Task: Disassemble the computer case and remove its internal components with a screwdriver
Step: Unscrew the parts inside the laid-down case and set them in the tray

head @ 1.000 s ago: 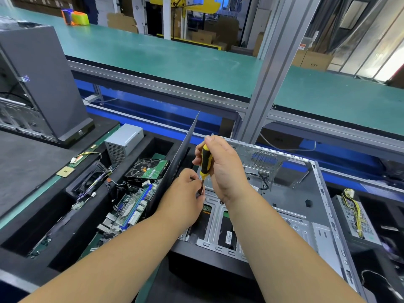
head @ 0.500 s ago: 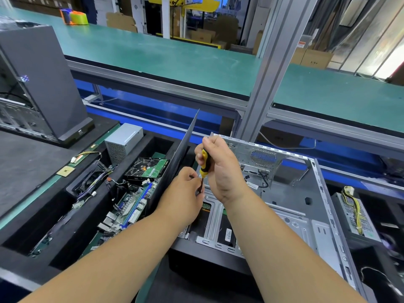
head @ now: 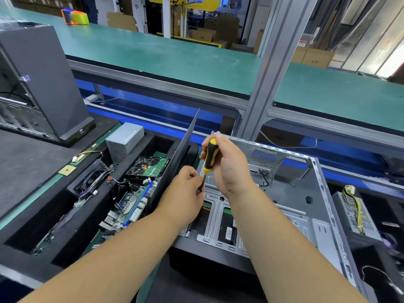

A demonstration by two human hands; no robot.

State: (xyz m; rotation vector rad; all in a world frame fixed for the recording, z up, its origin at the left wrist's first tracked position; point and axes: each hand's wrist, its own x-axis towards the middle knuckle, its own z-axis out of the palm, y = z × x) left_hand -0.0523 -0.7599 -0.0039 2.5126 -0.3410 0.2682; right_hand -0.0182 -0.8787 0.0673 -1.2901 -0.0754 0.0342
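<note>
An open grey computer case lies on its side in front of me, its metal drive cage facing up. My right hand grips the yellow and black handle of a screwdriver, held almost upright over the cage. My left hand pinches the screwdriver's thin shaft just below the handle, near the cage's left edge. The tip is hidden behind my left fingers. A dark side panel stands on edge just left of my hands.
A black foam tray on the left holds a motherboard, a hard drive, a silver power supply and a fan. Another case stands at far left. A power supply with yellow wires sits at right.
My right hand has turned a little on the screwdriver handle, showing more of it. My left hand stays pinched on the shaft at the same spot.
</note>
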